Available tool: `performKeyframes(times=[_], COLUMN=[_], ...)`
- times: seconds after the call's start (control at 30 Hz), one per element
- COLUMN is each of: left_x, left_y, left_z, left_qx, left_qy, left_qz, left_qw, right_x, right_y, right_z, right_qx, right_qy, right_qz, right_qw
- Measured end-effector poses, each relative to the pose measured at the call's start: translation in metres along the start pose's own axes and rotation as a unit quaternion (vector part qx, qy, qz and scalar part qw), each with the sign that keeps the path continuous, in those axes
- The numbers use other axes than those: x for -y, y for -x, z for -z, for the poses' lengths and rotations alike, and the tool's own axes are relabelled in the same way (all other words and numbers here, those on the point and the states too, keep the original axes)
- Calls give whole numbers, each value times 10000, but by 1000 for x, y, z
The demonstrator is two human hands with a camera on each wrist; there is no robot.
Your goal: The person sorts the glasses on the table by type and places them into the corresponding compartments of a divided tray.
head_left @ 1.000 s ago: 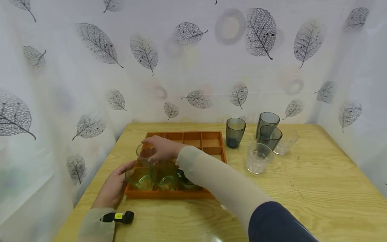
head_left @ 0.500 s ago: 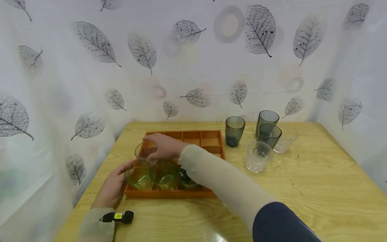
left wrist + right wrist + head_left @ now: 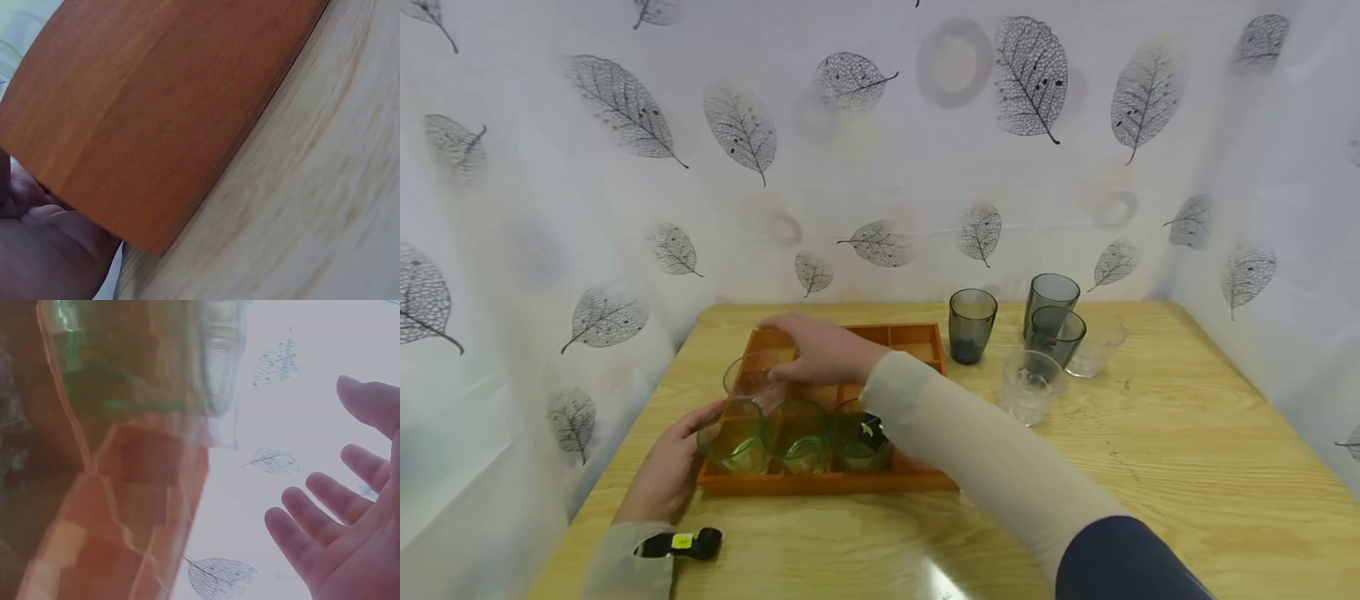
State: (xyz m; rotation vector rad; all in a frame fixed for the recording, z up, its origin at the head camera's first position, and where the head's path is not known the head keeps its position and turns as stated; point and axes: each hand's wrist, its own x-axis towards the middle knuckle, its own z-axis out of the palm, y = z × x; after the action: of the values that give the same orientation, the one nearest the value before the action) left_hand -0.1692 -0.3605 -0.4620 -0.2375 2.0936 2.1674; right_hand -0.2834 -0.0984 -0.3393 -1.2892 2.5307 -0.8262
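A clear glass (image 3: 743, 385) stands at the left edge of the divided tray (image 3: 820, 485), behind the green glass at its front left corner. The right hand (image 3: 829, 352) is beside it; in the right wrist view its fingers are spread, thumb well apart, gripping nothing. The left hand (image 3: 666, 467) touches the tray's left wall, probably to steady it; I cannot tell whether its fingers curl round the wood. Three green glasses (image 3: 801, 437) fill neighbouring front-edge compartments, whose dividers likely keep them from knocking. Past the tray's right edge, towards the desk's (image 3: 1150, 467) back edge, stand three smoky glasses (image 3: 970, 329) and two clear tumblers (image 3: 1026, 404), perhaps grouped there to stay within reach.
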Motion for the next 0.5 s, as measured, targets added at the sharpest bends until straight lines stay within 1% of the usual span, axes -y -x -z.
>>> performKeyframes(times=[0.17, 0.3, 0.5], left_x=[-1, -4, -6], left_y=[0, 0, 0], left_z=[1, 1, 0], left_qx=[17, -6, 53], left_qy=[-41, -124, -233], left_qz=[88, 185, 258], left_qw=[10000, 9998, 9994], right_x=[0, -5, -18], right_y=[18, 36, 64], right_z=[16, 27, 36], right_qx=[-136, -206, -398], right_qy=[-147, -165, 28], right_qz=[-166, -252, -354], right_qw=[9997, 9993, 9986])
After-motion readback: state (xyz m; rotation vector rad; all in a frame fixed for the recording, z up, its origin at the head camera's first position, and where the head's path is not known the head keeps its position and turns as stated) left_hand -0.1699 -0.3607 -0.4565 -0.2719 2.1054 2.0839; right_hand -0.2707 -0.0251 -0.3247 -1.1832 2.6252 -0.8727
